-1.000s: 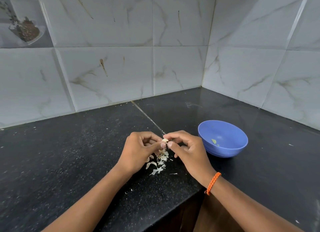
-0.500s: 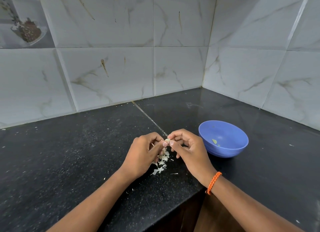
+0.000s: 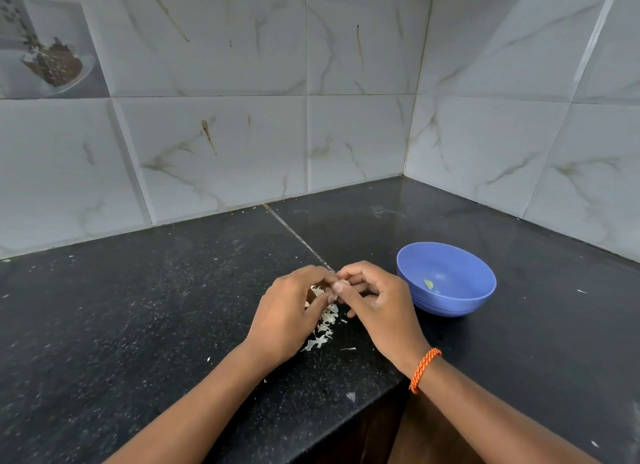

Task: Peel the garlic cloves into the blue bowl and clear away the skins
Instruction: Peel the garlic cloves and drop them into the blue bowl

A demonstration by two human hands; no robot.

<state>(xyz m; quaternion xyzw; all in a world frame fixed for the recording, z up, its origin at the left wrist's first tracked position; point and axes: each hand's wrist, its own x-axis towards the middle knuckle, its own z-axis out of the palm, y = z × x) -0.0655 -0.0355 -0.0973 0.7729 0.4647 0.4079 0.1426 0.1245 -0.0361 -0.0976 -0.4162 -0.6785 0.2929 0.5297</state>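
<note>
My left hand [image 3: 287, 316] and my right hand [image 3: 375, 302] meet over the black counter, fingers curled, both pinching one small pale garlic clove [image 3: 341, 283] between their fingertips. Most of the clove is hidden by the fingers. Under the hands lies a small heap of white garlic skins [image 3: 323, 328]. The blue bowl [image 3: 446, 278] stands just right of my right hand and holds a small pale-green piece at its bottom.
The black granite counter [image 3: 156, 307] is flecked with tiny skin bits and runs into a tiled corner at the back right. Its front edge steps back below my right wrist, which wears an orange braided band [image 3: 424, 368].
The hands have shifted slightly and closed tighter around the clove, which shows less than before. The bowl and the heap of skins have stayed in place.
</note>
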